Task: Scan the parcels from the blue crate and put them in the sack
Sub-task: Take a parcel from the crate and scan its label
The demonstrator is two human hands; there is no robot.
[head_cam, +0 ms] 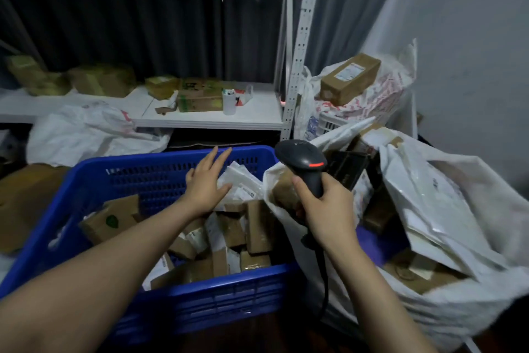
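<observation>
Centrally, the right hand [326,209] is wrapped firmly around the handle of a black barcode scanner [305,162], whose head rises above the fist and shows a red strip on its side; a dark cable [322,275] drops from the base of the handle below the wrist. To the left of this grip, the left hand [206,184] is spread flat with fingers extended, holding nothing, poised over a white plastic mailer [243,181] at the far right corner of the blue crate [137,178]. Beneath and nearer than that open palm, the crate is filled with brown cardboard parcels [229,238] lying at mixed angles. Right of the scanner grip, the white sack [458,304] stands open, already containing cardboard boxes and white mailers. Beyond both hands, a white metal shelf [211,119] carries more boxes and a small white cup [229,101]. Farther right, behind the sack, a second white bag [383,95] bears a long labelled carton [349,78] on top.
</observation>
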